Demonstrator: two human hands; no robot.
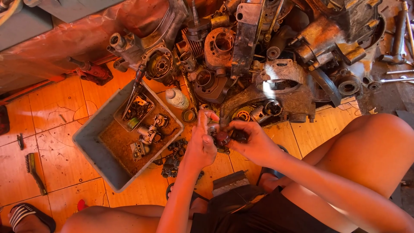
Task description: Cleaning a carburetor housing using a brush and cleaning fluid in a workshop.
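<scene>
Knees and black shorts (258, 211) closest to camera, person squatting on the orange tile floor (56, 116). Both hands meet just above the shorts. Left hand (202, 144) wraps one side of a small engine part (222, 138), dark with a reddish round end, fingers curled tight on it. Right hand (254, 142) pinches the other side, thumb and fingertips closed on it. The part is held in the air between the hands, just in front of the engine pile (267, 51).

Step, as I read it: working the small part by hand, twisting or pulling something off it. Can't tell which. Next move likely needs a firm counter-grip from the left while the right turns.

Around: grey tray (92, 146) of small bits just left of the hands, loose chain pieces (172, 159) beside it. White bottle (177, 98) near the tray corner. Wire brush (33, 170) far left. Crankcases crowd right behind the hands, little room forward.
</scene>
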